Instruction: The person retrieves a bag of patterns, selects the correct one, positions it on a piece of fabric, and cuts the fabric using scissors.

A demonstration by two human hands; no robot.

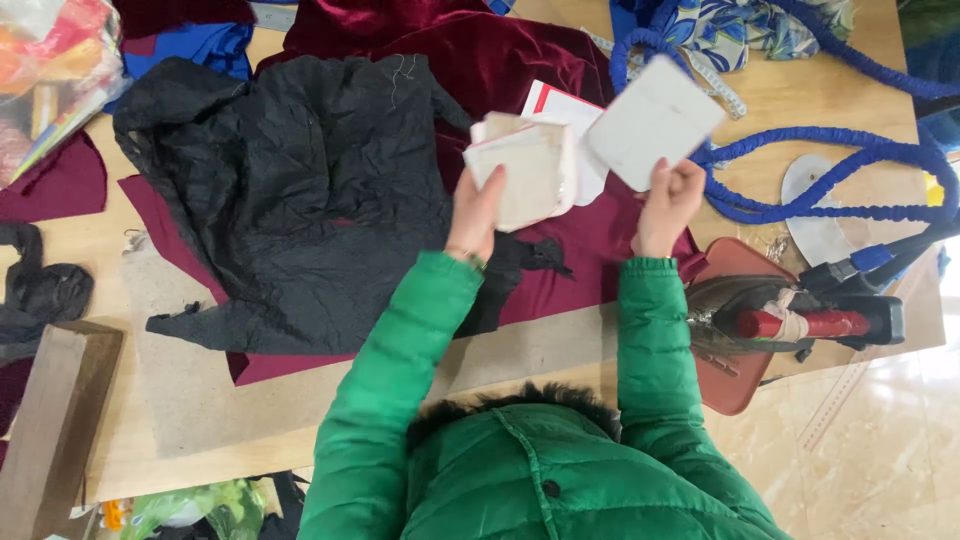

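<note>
While the person in a green jacket leaned over the worktop [200, 420], both hands were raised near the centre of the frame. The left hand [477, 212] gripped a stack [525, 172] of worn, off-white square cards, thumb on the near face and fingers hidden behind. The right hand [668, 205] pinched a single card [655, 121] by its lower corner, holding it tilted up and to the right of the stack, clear of it. Both grips were closed on their cards.

Under the hands lay dark red velvet [590, 240], with crumpled black cloth [300, 190] across it at centre left. A white sheet with a red edge [565, 105] showed just behind the stack. At the right edge sat a steam iron [790, 322] on a reddish pad, and a blue ruffled hose [820, 150] looped across the upper right.

To sort the cards well, it seemed wise to keep the left thumb firm so the stack did not fan or slip, and to lift each card by a corner, as here, so its face stayed readable. Cards put down would likely be safest on flat velvet, well away from the iron, since the rumpled black cloth could swallow them.
</note>
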